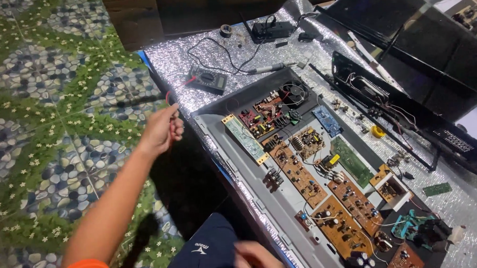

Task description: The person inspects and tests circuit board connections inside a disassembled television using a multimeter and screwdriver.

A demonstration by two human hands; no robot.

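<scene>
While left hand (pixel 162 131) pinches the red probe lead (pixel 169 95) and blurred right hand (pixel 256 259) grip is unreadable, a tug risks dragging the multimeter (pixel 207 80) off the surface (pixel 175 59).

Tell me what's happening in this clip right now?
A person sits at a foil-covered table with an opened electronics chassis full of brown circuit boards. The left hand is raised beside the table edge, pinching a thin red lead that runs toward a black multimeter. The right hand is low near the chassis's front edge, blurred, and what it holds cannot be told. A black rear cover lies to the right.
</scene>
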